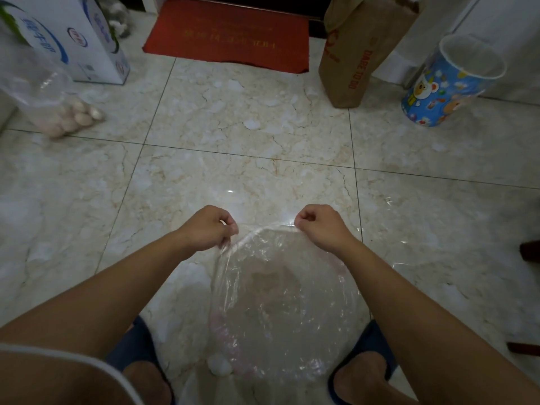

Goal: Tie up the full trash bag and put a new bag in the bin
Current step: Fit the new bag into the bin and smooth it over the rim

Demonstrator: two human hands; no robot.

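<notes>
Both hands are held out over the marble tile floor [248, 135], each pinching the top edge of a clear plastic bag [280, 302]. The left hand [209, 228] has its fingers [230, 226] curled in, thumb against them, gripping the rim at the bag's left corner. The right hand [317, 226] is closed the same way, its fingers [301, 220] clamped on the rim's right corner. Between the two sets of fingers the edge runs taut and slightly arched, and the rest of the bag hangs below them, spread wide, between two feet in blue slippers [137, 343].

Well beyond the fingers, at the far right, a round bin [450, 86] with a blue cartoon print stands tilted against the wall. Just left of it stands a brown paper bag [356, 54], and farther left a red doormat [230, 33]. At the far left are a white printed carton [73, 39] and a clear bag of pale round items [55, 106].
</notes>
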